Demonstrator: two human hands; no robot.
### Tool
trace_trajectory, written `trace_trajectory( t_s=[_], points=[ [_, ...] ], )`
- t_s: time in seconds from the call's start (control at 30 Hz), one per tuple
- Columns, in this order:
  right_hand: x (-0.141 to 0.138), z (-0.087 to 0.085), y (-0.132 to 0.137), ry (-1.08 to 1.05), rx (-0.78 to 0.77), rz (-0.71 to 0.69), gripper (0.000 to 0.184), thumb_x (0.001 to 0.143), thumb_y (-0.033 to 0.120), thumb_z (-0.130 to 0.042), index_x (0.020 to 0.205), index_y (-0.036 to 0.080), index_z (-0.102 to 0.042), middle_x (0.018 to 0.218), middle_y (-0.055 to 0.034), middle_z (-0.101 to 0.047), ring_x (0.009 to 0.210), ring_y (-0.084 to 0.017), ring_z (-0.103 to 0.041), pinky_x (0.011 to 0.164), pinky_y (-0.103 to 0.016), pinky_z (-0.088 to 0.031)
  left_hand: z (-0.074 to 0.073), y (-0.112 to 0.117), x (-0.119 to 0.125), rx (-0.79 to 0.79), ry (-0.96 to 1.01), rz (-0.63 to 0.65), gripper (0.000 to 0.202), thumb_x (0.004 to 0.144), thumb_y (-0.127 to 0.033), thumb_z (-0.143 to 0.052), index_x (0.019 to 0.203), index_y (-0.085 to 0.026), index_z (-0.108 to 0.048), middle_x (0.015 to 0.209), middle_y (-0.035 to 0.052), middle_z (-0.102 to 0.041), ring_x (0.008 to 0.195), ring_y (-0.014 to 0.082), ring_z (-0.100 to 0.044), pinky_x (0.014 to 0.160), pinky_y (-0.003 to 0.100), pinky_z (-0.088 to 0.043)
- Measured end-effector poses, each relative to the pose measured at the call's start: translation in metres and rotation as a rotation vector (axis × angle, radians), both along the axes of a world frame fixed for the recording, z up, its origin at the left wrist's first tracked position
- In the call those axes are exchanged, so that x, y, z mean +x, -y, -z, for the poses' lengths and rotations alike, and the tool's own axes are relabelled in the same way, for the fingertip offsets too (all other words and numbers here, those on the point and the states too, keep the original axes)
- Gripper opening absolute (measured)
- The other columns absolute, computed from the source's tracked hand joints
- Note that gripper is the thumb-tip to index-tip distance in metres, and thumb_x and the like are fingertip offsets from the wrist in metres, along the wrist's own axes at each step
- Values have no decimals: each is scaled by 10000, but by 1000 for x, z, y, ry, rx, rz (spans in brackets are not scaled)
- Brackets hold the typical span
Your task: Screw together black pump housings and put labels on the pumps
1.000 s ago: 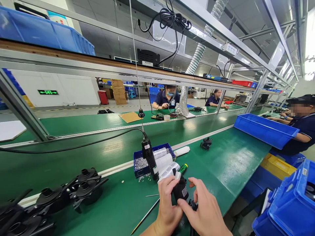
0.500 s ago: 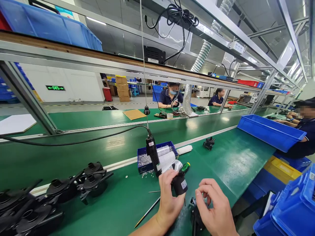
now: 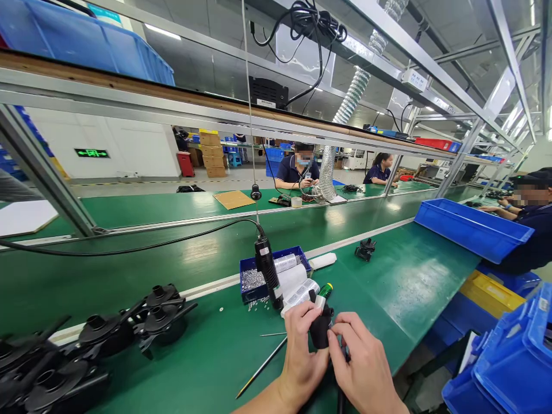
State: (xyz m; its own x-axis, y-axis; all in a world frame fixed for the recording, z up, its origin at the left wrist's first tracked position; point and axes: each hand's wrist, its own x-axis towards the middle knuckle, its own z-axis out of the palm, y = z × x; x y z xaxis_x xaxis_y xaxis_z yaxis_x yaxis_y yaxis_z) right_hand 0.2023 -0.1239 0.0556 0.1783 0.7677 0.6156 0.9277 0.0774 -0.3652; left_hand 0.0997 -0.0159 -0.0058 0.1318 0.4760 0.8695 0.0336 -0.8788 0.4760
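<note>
My left hand (image 3: pixel 302 356) grips a small black cylindrical part (image 3: pixel 321 330) from its left side, just above the green bench (image 3: pixel 388 287). My right hand (image 3: pixel 362 368) has its fingertips on the same part from the right. Just beyond the hands hangs a black electric screwdriver (image 3: pixel 268 274) on a cord, in front of a small blue tray of silver screws (image 3: pixel 252 282). White rolls (image 3: pixel 297 287) and a green-handled tool (image 3: pixel 324 290) lie beside the tray.
Several black fan-like housings (image 3: pixel 129 328) are piled at the left. A thin rod (image 3: pixel 261 368) lies on the bench. One black part (image 3: pixel 364 249) sits farther right. Blue bins (image 3: pixel 472 229) stand at right. Other people work across the belt and at right.
My right hand drew back from the black part half a second ago, then returned and now touches it again. My left hand kept its hold throughout.
</note>
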Motion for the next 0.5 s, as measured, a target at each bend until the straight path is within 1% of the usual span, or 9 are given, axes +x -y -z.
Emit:
trace_trajectory(
  t_s=[0.07, 0.2, 0.3, 0.37, 0.4, 0.47, 0.5],
  points=[
    [0, 0, 1, -68, 6, -17, 211, 1102, 169, -496, 969, 184, -659, 1063, -88, -642, 792, -132, -659, 665, -248, -507, 0, 1, 0, -6, 1, 15, 554, 872, -81, -744, 1384, -148, -546, 1317, 104, -570, 1237, 179, -562, 1103, 319, -490],
    [3, 3, 7, -141, 84, -7, 186, 1100, 171, -532, 974, 179, -668, 1058, -92, -596, 769, -106, -639, 640, -213, -522, 0, 0, 1, 5, 9, 52, 629, 845, -85, -813, 1403, -145, -528, 1339, 113, -561, 1262, 189, -559, 1114, 329, -489],
    [8, 3, 17, -186, 160, 21, 145, 1088, 151, -562, 980, 185, -654, 1072, -91, -583, 812, -109, -644, 697, -212, -553, -1, -5, 2, -21, 3, 26, 623, 840, -89, -815, 1395, -147, -538, 1320, 102, -569, 1260, 182, -560, 1119, 310, -485],
    [9, 3, 22, -119, 226, 62, 95, 1056, 112, -610, 1045, 195, -655, 1081, -90, -590, 855, -124, -654, 752, -233, -565, 0, -9, 2, -66, 4, -7, 594, 844, -49, -751, 1390, -157, -544, 1296, 89, -580, 1253, 171, -562, 1120, 292, -483],
    [8, 3, 23, -55, 232, 58, 121, 1034, 87, -635, 1078, 199, -653, 1075, -89, -598, 865, -131, -657, 766, -245, -565, 0, -10, 2, -90, 4, -14, 589, 841, -31, -714, 1390, -163, -545, 1291, 85, -584, 1254, 168, -564, 1125, 291, -482],
    [4, 5, 23, 72, 191, -20, 176, 1000, 44, -648, 1095, 192, -642, 1044, -88, -617, 858, -143, -656, 768, -266, -566, 2, -11, 3, -128, 13, -9, 591, 838, -43, -685, 1397, -172, -541, 1300, 86, -586, 1258, 174, -568, 1129, 301, -487],
    [1, 6, 21, 114, 154, -79, 176, 990, 31, -637, 1077, 184, -634, 1026, -89, -626, 860, -151, -660, 764, -275, -568, 3, -10, 3, -141, 19, -4, 586, 843, -81, -707, 1397, -174, -540, 1306, 88, -585, 1254, 180, -571, 1125, 309, -491]
  ],
)
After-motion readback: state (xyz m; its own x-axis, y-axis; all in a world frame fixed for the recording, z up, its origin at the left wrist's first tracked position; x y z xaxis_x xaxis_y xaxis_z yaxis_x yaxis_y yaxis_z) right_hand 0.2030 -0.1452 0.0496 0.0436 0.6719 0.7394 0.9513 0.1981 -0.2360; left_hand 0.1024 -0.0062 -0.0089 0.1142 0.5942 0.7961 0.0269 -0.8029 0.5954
